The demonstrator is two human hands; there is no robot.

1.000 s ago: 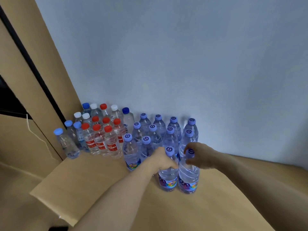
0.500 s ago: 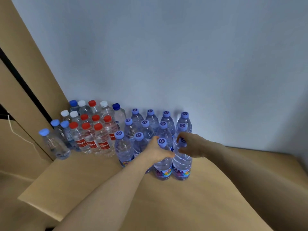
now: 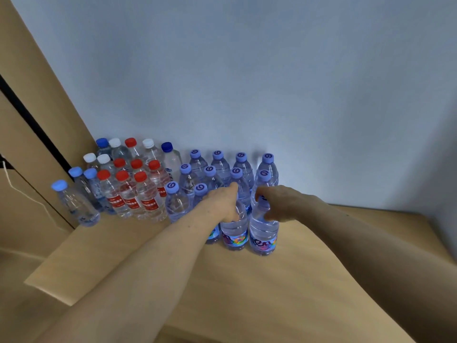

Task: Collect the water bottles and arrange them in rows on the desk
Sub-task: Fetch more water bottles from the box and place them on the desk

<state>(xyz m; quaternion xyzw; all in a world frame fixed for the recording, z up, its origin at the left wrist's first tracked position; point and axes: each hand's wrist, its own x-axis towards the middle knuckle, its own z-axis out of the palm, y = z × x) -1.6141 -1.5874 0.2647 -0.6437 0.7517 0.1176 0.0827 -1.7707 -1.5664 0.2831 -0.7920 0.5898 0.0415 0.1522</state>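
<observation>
The placing step is judged in hand: the left bottle is gripped at the neck by the left hand, the right bottle by the right hand, both stood side by side on the desk in front of the purple-capped rows. Next, a release is called for once the bases are seated in line. All bottles are capped and seemingly full of clear water; red-capped bottles are grouped leftward.

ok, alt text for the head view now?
The left hand grips the top of one purple-capped bottle, the right hand its neighbour, fronting rows of upright bottles on a wooden desk against a pale wall; red-capped bottles stand further left.
</observation>
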